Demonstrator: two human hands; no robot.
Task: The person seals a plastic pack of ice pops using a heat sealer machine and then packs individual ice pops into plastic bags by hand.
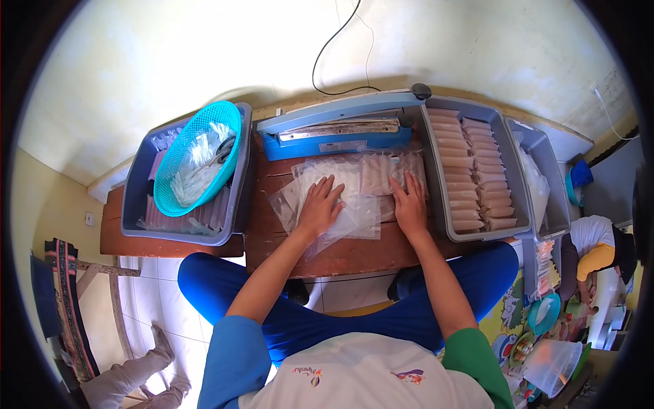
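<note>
My left hand (320, 208) lies flat with fingers spread on a pile of clear plastic bags (357, 221) on the wooden table. To its right, my right hand (410, 208) rests with fingers stretched out on filled pink plastic packets (378, 174), partly covering them. Neither hand is gripping anything. Just behind the packets stands a blue impulse sealer (317, 146), its long grey arm (340, 110) raised above the sealing bar.
At left, a turquoise basket (228, 174) of plastic bags sits on a grey tub (235, 232) of packets. Another grey tub (436, 198) at right holds rows of pink packets (470, 163). A person (596, 249) works at far right; another person's legs (129, 371) show lower left.
</note>
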